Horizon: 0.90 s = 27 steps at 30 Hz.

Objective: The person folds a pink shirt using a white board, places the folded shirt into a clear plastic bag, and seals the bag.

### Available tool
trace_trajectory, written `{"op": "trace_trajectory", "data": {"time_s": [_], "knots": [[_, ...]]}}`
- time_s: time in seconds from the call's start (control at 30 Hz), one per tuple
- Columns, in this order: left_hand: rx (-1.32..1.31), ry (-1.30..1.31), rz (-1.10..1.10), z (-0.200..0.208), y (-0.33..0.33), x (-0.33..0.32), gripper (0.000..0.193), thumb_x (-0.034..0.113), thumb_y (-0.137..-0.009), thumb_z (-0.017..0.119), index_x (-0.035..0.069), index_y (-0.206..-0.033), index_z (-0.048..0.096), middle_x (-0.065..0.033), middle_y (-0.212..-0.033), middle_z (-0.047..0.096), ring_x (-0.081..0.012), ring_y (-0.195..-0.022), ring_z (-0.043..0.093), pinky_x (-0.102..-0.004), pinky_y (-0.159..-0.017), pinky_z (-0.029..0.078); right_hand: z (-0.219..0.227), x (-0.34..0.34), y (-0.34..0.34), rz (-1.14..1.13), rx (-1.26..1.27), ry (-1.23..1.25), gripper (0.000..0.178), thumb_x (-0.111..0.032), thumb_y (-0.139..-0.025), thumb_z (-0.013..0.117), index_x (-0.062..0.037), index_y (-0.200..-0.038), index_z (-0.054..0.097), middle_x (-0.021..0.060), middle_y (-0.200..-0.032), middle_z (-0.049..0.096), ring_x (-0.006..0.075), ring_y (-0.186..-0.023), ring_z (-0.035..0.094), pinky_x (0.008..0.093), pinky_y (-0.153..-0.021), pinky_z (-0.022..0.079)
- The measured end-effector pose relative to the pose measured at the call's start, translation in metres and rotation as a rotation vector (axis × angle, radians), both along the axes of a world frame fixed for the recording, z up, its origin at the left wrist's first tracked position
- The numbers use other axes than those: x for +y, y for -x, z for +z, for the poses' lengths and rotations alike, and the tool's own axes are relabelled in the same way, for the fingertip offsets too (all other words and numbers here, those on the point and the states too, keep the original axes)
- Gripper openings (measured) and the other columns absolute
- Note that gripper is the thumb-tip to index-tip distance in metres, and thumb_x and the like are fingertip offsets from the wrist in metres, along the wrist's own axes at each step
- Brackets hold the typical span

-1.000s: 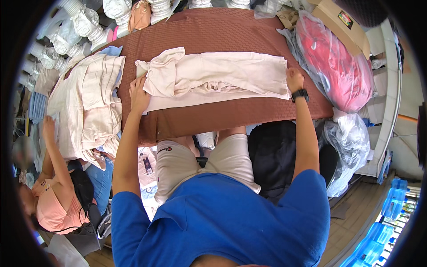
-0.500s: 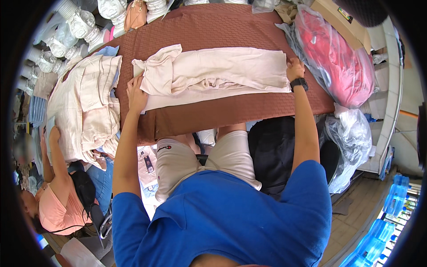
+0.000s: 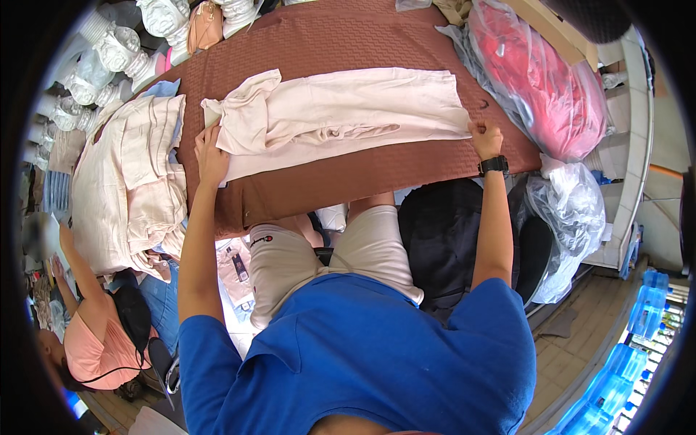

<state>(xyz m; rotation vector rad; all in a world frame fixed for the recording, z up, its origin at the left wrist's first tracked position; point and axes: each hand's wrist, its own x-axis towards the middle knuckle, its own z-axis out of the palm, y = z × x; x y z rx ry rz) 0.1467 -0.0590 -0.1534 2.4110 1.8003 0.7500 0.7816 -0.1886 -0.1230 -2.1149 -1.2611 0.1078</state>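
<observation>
A pale cream shirt (image 3: 362, 101) lies stretched out sideways on the brown cloth-covered table (image 3: 326, 51), folded into a long strip. Its left end is bunched, with a flap of fabric sticking up at the far side. Along its near half, a small wrinkled opening shows above a flat lower layer. At the left end my left hand (image 3: 211, 158) grips the shirt's edge, its fingertips partly tucked in the fabric. My right hand (image 3: 486, 139), with a black watch on the wrist, pinches the near right corner of the shirt.
A pile of similar cream garments (image 3: 130, 181) sits at the table's left, near another person in a pink top (image 3: 101, 337). Red items in a clear plastic bag (image 3: 536, 80) lie at the far right. White mannequin busts (image 3: 116, 51) stand beyond the far left edge.
My right hand has moved nearer along the shirt's right end, down to its near corner, which is now drawn out to a point. My left hand stays at the left end.
</observation>
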Motion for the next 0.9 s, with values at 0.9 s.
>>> {"op": "trace_trajectory", "data": {"time_s": [0.9], "knots": [[-0.085,-0.002,0.013,0.005,-0.002,-0.003,0.052,-0.002,-0.076,0.055,0.01,-0.127,0.059,0.0054,-0.144,0.05,-0.0265,-0.13,0.041,-0.0443,-0.108,0.034,0.033,0.173,0.417,0.517,0.24,0.037,0.068,-0.043,-0.081,0.074,0.0074,-0.122,0.054,0.033,-0.107,0.066,0.0408,-0.107,0.063,0.0504,-0.091,0.05]]}}
